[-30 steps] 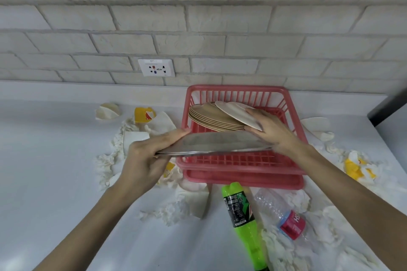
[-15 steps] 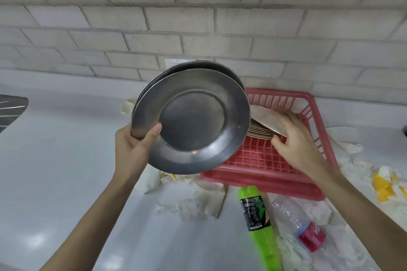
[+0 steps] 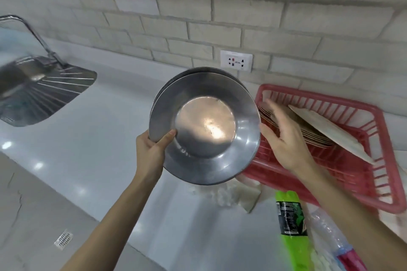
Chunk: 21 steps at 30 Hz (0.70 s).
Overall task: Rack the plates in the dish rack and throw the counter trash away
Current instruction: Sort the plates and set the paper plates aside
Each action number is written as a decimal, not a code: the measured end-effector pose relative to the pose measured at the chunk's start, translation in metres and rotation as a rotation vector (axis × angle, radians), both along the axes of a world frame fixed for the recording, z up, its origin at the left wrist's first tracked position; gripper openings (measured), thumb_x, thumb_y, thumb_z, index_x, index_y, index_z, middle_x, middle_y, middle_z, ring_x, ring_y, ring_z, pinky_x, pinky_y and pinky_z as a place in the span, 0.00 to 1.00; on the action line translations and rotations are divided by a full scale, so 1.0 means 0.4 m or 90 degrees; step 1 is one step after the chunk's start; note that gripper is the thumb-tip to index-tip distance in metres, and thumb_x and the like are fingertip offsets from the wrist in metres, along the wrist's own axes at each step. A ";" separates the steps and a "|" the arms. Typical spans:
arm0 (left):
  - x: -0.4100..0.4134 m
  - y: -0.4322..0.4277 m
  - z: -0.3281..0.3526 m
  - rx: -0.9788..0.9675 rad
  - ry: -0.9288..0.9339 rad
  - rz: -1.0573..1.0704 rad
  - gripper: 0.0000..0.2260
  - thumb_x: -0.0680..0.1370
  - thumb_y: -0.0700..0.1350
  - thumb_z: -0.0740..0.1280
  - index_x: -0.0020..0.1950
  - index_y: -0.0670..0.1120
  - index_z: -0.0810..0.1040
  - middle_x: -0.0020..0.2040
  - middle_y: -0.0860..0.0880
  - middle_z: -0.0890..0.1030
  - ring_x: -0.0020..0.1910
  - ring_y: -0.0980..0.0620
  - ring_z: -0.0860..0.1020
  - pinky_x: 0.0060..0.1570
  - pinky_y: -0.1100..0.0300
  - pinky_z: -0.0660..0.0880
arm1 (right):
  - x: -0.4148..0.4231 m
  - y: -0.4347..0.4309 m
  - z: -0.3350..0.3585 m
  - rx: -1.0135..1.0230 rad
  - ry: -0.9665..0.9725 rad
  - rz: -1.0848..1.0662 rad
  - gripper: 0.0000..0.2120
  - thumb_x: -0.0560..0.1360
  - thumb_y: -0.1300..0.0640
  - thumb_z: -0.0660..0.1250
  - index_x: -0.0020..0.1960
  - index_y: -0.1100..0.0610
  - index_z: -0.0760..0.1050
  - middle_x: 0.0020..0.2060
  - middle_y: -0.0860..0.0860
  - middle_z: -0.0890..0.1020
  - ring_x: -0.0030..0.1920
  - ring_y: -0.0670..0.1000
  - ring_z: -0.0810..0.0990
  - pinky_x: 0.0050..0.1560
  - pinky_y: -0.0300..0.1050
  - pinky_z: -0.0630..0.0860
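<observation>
L grip (image 3: 152, 152) holds 2 steel plates (image 3: 204, 125).

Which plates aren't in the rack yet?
The steel plates, gripped at the rim by the left hand, held up left of the red dish rack. The tan stack and the white plate already lean inside it.

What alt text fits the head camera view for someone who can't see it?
The left hand grips the rim of stacked steel plates, held up facing the camera above a white counter. The open right hand hovers by tan plates leaning in a red dish rack. A green bottle, a clear bottle and crumpled paper lie nearby; a steel sink sits left.
</observation>
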<state>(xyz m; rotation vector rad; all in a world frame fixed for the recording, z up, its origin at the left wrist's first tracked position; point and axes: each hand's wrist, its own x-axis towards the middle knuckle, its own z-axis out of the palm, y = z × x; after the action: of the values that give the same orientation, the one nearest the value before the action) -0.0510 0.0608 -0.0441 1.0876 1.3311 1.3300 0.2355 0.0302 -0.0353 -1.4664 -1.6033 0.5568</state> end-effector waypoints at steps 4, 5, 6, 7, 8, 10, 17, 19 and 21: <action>-0.082 0.015 -0.013 -0.021 -0.023 0.028 0.02 0.75 0.36 0.72 0.44 0.42 0.83 0.41 0.46 0.85 0.42 0.44 0.83 0.48 0.46 0.79 | -0.111 0.062 -0.016 -0.051 0.110 0.026 0.29 0.80 0.59 0.64 0.78 0.52 0.58 0.66 0.35 0.69 0.64 0.27 0.67 0.62 0.23 0.63; -0.106 0.025 -0.017 -0.028 -0.030 0.031 0.01 0.75 0.36 0.71 0.44 0.40 0.82 0.39 0.46 0.84 0.40 0.44 0.83 0.45 0.48 0.78 | -0.144 0.079 -0.022 -0.062 0.140 0.032 0.29 0.80 0.60 0.65 0.78 0.52 0.58 0.65 0.36 0.71 0.63 0.29 0.70 0.61 0.25 0.66; -0.133 0.035 -0.022 -0.037 -0.034 0.033 0.02 0.76 0.35 0.71 0.43 0.39 0.81 0.37 0.46 0.83 0.38 0.45 0.82 0.43 0.50 0.77 | -0.180 0.096 -0.027 -0.071 0.162 0.036 0.29 0.79 0.59 0.65 0.77 0.50 0.59 0.64 0.35 0.73 0.62 0.31 0.72 0.61 0.28 0.68; -0.161 0.045 -0.028 -0.048 -0.039 0.033 0.04 0.75 0.35 0.71 0.41 0.39 0.80 0.35 0.46 0.81 0.36 0.46 0.80 0.41 0.52 0.76 | -0.218 0.111 -0.031 -0.078 0.173 0.036 0.29 0.79 0.57 0.66 0.77 0.49 0.60 0.64 0.34 0.73 0.63 0.34 0.73 0.63 0.33 0.69; -0.193 0.058 -0.036 -0.061 -0.045 0.031 0.04 0.75 0.36 0.72 0.40 0.38 0.79 0.34 0.46 0.80 0.35 0.46 0.79 0.40 0.53 0.75 | -0.257 0.127 -0.040 -0.081 0.185 0.034 0.28 0.78 0.55 0.66 0.76 0.47 0.61 0.65 0.36 0.73 0.64 0.36 0.74 0.65 0.38 0.70; -0.267 0.085 -0.051 -0.093 -0.059 0.022 0.09 0.71 0.41 0.74 0.43 0.36 0.79 0.36 0.43 0.81 0.37 0.44 0.80 0.41 0.50 0.76 | -0.341 0.154 -0.056 -0.094 0.214 0.025 0.26 0.78 0.56 0.65 0.74 0.47 0.64 0.65 0.41 0.75 0.63 0.40 0.75 0.65 0.45 0.73; -0.535 0.207 -0.127 -0.132 0.033 0.022 0.19 0.64 0.44 0.72 0.55 0.48 0.80 0.48 0.47 0.85 0.48 0.45 0.83 0.45 0.52 0.79 | -0.608 0.267 -0.145 -0.148 0.165 0.003 0.23 0.79 0.60 0.65 0.71 0.46 0.66 0.62 0.38 0.76 0.63 0.41 0.75 0.66 0.51 0.72; -0.593 0.233 -0.148 -0.128 0.063 0.021 0.21 0.64 0.44 0.72 0.56 0.49 0.78 0.49 0.49 0.84 0.49 0.48 0.82 0.44 0.55 0.78 | -0.668 0.291 -0.175 -0.165 0.140 0.001 0.23 0.79 0.59 0.64 0.73 0.48 0.65 0.64 0.41 0.75 0.63 0.42 0.74 0.67 0.48 0.71; -0.659 0.262 -0.178 -0.127 0.092 0.021 0.23 0.64 0.45 0.72 0.58 0.50 0.76 0.51 0.50 0.83 0.50 0.48 0.82 0.46 0.53 0.79 | -0.732 0.316 -0.195 -0.196 0.108 0.009 0.24 0.80 0.57 0.62 0.75 0.49 0.62 0.63 0.42 0.74 0.61 0.42 0.72 0.63 0.39 0.68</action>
<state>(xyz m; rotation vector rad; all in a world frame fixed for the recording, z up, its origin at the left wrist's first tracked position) -0.3144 0.1654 -0.1152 1.0424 1.5591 1.1310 -0.0573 0.1566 -0.1133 -1.5830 -1.4413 0.9440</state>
